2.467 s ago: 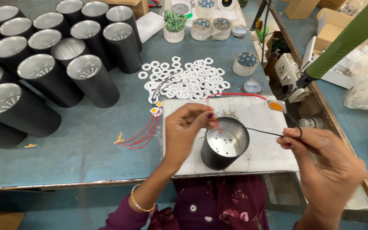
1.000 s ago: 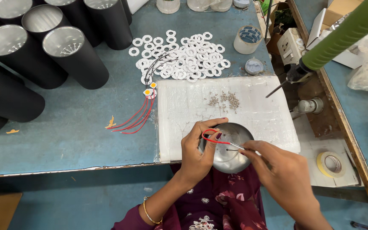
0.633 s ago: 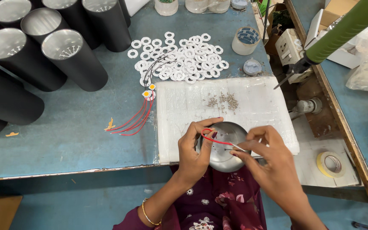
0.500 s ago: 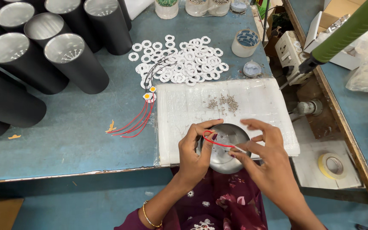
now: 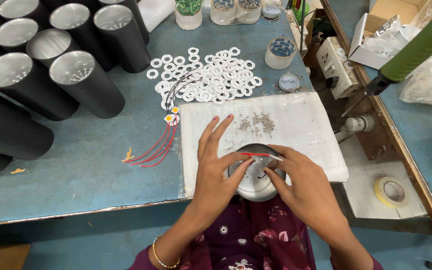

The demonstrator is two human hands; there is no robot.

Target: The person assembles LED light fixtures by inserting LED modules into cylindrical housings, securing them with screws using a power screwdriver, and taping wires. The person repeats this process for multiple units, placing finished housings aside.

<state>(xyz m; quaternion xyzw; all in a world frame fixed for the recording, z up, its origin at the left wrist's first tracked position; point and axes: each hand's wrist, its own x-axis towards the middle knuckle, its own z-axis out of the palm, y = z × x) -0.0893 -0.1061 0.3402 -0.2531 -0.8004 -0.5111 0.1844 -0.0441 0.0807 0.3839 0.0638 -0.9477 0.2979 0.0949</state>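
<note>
A black cylindrical housing with a silvery inside [image 5: 256, 176] stands upright at the near edge of a white foam sheet [image 5: 306, 125]. My left hand [image 5: 216, 165] pinches a red wire [image 5: 253, 155] over the housing's mouth, with two fingers raised. My right hand [image 5: 303, 182] holds the other end of the wire, where it turns white, at the housing's right rim. A small dark wire end shows inside the housing.
Several black cylinders [image 5: 83, 87] stand at the left. A pile of white rings [image 5: 211, 77] lies beyond the sheet, with red wires and small yellow-centred parts [image 5: 168, 120]. Small screws [image 5: 258, 122] lie on the foam. Tape rolls [image 5: 280, 52] [image 5: 390, 191], jars and a green-handled tool [image 5: 416, 45] are around.
My hands stay on the wire at the housing's mouth. The right hand has shifted to the housing's right rim. The view has tilted slightly, so the table sits lower in the frame.
</note>
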